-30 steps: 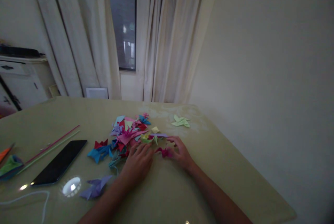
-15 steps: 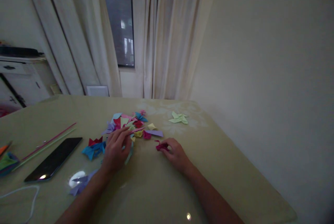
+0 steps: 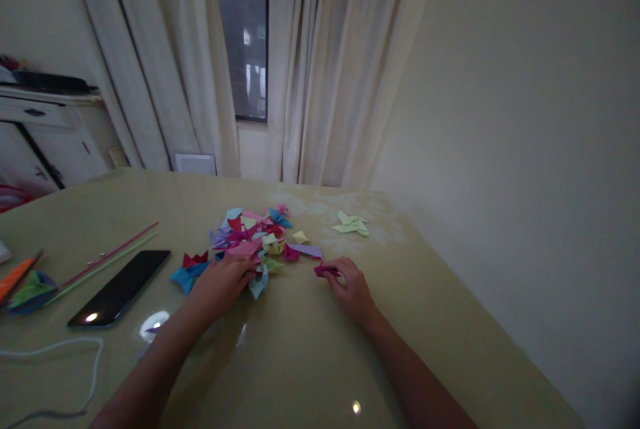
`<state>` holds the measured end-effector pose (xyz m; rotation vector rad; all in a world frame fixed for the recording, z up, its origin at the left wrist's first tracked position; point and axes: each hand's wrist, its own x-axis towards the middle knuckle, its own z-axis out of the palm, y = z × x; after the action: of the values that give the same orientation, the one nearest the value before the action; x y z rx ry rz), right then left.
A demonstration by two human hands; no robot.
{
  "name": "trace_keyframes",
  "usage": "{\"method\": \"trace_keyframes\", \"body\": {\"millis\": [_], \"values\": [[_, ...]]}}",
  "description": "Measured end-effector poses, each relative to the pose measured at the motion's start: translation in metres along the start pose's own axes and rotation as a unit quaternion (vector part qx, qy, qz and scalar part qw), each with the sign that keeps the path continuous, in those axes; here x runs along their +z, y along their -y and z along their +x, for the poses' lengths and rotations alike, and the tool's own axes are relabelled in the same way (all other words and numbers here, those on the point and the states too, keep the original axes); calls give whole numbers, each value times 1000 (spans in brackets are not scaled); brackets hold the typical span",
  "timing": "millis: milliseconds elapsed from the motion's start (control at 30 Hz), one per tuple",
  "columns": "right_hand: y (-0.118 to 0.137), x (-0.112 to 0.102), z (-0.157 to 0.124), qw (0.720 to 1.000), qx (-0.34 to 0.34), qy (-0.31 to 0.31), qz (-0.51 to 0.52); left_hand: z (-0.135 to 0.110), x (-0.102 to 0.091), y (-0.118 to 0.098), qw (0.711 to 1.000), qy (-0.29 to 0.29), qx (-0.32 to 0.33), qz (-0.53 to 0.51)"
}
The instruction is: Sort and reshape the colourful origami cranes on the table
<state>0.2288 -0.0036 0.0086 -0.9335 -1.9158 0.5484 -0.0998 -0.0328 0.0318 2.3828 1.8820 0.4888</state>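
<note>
A heap of folded paper pieces (image 3: pixel 255 237) in pink, blue, purple, red and yellow lies mid-table. My left hand (image 3: pixel 220 284) rests at the near edge of the heap, fingers curled over a pink piece (image 3: pixel 243 249) and a light blue piece (image 3: pixel 259 283). My right hand (image 3: pixel 351 288) lies to the right of the heap, fingers pinched on a small magenta folded piece (image 3: pixel 323 270). A purple piece (image 3: pixel 306 250) lies just behind it.
A pale green folded piece (image 3: pixel 351 224) sits apart at the back right. A black phone (image 3: pixel 120 287), two long straws (image 3: pixel 111 258), a white cable (image 3: pixel 60 349) and an orange and green folded thing (image 3: pixel 25 280) lie at the left. The table edge (image 3: pixel 500 342) runs along the right wall.
My left hand slid from the middle of the heap to its left side, then back to its near edge. My right hand kept the magenta piece, drawn slightly clear of the heap.
</note>
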Motion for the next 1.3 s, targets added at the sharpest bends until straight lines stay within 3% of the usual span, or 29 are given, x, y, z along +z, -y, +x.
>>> {"method": "trace_keyframes", "body": {"millis": [167,367,500,633,867,967,1133,1300], "values": [[-3,2,2,1000,30,-4,1,3,9,-7,996,-27,50,-63],[-1,5,6,992,94,-71,52,6,0,-26,965,-228,48,-125],[3,4,7,982,106,-77,137,3,-4,-43,934,-295,49,-194],[9,4,7,968,103,-57,223,1,7,-56,915,-279,87,-277],[21,-2,7,956,95,-15,278,-5,31,-75,870,-165,93,-455],[22,-2,5,944,113,-23,310,-10,36,-81,870,-153,97,-459],[17,3,3,920,153,-45,357,-15,45,-85,875,-189,106,-432],[10,8,3,922,168,-73,341,-15,53,-86,871,-166,115,-449]]}}
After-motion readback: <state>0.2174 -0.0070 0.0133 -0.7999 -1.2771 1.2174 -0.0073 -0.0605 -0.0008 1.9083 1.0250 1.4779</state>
